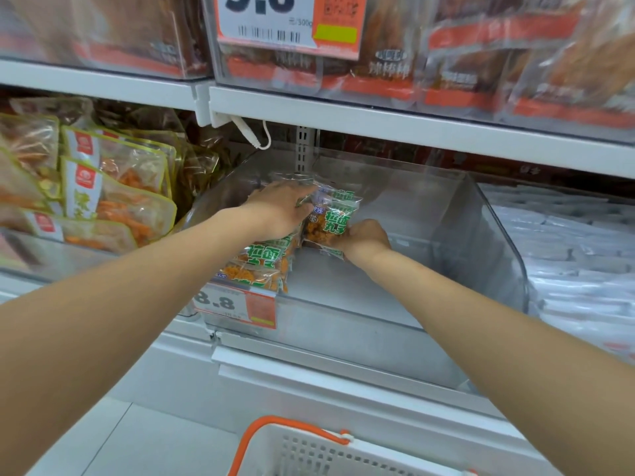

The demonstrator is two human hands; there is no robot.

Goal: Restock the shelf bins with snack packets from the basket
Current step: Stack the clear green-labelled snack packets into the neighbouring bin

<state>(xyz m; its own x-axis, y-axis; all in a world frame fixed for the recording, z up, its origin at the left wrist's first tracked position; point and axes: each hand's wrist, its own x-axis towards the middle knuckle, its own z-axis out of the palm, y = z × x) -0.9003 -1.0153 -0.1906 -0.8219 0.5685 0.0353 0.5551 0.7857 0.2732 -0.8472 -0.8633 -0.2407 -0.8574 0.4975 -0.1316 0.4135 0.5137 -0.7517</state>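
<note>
Item: clear plastic snack packets (335, 214) with green lettering and orange pieces inside, a small bundle held upright inside the clear plastic shelf bin (498, 255), toward its left side.
Left hand (278, 211): fingers curled over the bundle's top and left edge.
Right hand (364, 238): pinching the bundle's lower right edge.
Adjacent: a stack of like packets (261, 266) lying in the bin's near-left corner, behind the orange-and-white price tag (233, 304).
Progress, as judged: early. One corner is stocked, and the bin's right and far floor is bare.
Source: white slotted plastic basket with orange handle (302, 451), near and below. Its contents are out of view, so the remaining supply cannot be told.
</note>
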